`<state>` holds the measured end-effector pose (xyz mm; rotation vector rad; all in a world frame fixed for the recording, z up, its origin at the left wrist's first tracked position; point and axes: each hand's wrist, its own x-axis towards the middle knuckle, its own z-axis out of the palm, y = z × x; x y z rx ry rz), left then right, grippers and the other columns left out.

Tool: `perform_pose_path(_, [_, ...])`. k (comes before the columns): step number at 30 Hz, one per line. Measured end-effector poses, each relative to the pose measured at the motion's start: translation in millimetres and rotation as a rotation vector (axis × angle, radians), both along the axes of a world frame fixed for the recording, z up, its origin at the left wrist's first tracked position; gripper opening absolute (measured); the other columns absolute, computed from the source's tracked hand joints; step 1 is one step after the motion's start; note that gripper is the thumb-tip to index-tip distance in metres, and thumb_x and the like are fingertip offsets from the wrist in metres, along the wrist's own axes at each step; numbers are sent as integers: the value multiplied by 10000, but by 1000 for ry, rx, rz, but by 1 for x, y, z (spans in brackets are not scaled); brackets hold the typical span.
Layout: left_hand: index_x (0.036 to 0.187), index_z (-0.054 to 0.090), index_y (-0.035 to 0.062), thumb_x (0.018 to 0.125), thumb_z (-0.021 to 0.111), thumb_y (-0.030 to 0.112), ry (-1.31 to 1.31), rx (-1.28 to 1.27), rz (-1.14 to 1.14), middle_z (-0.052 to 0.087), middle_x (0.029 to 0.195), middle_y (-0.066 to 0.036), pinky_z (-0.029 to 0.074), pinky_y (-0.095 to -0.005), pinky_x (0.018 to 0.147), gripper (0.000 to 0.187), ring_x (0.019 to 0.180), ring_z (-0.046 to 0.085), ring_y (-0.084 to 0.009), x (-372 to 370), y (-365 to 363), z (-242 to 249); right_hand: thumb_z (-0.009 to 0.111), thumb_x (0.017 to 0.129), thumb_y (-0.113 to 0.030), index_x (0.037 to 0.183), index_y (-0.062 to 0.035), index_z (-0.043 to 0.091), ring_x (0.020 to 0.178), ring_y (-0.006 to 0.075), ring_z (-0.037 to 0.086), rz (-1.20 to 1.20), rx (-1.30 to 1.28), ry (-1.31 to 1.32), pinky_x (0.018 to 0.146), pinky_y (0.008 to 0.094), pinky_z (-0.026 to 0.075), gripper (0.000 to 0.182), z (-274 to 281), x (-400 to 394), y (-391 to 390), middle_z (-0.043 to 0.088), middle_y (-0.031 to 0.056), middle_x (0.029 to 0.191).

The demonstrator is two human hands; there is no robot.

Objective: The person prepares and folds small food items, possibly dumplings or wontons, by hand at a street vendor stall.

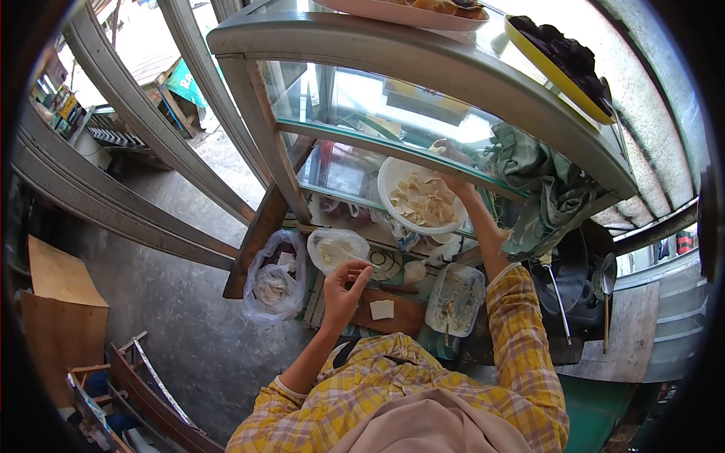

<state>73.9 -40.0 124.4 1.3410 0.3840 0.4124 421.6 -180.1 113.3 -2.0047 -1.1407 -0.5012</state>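
Observation:
My left hand is raised over the work surface, fingers curled and thumb drawn in against them; what sits between the fingertips, if anything, is too small to name. My right hand reaches into the glass case at the rim of a white bowl of thin, pale folded pieces. The case's bar and glass partly hide its fingers. Below my left hand, square pale wrappers lie on a wooden board. Right of the board stands a clear plastic tub with pale filling and a spoon.
Plastic bags with pale contents stand at the left. A glass display case rises ahead, with a yellow dish on top and a green cloth hanging at its right. A dark wok and a skimmer are at the right.

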Motion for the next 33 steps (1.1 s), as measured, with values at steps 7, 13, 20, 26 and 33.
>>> perform_pose_path(7, [901, 645, 26, 850, 625, 127, -16, 3, -23, 623, 802, 15, 398, -187, 622, 115, 724, 529, -34, -3, -9, 0, 587, 771, -177, 1046, -92, 542, 727, 339, 593, -80, -102, 63, 656, 386, 465, 292, 13, -16, -2, 606, 179, 783])
perform_pose_path(13, [902, 645, 24, 851, 626, 130, -8, -11, -9, 620, 791, 17, 397, -186, 612, 119, 716, 528, -33, -7, -10, -2, 605, 757, -156, 1050, -85, 525, 803, 371, 598, -115, -147, 54, 699, 416, 477, 312, 17, -17, -1, 616, 193, 859])
perform_pose_path(20, [936, 625, 1, 858, 616, 114, 45, -28, -48, 629, 848, -31, 447, -215, 716, 137, 774, 562, -76, -10, -9, -5, 623, 723, -127, 1083, -109, 495, 835, 402, 589, -263, -165, 55, 731, 453, 467, 383, 2, -16, 5, 615, 208, 857])
perform_pose_path(26, [931, 627, 1, 860, 613, 122, 49, -24, -48, 631, 850, -31, 446, -218, 717, 141, 774, 563, -77, -8, -9, -6, 690, 678, -137, 1027, -75, 523, 801, 386, 597, -301, -181, 125, 702, 435, 474, 392, 2, -18, 13, 613, 202, 855])
perform_pose_path(33, [925, 638, 4, 854, 620, 137, 25, -14, -31, 619, 802, -5, 414, -201, 633, 151, 693, 520, -46, -5, -11, -11, 692, 674, -155, 1058, -78, 533, 757, 391, 600, -314, -180, 97, 687, 447, 476, 423, 9, -25, 16, 620, 189, 851])
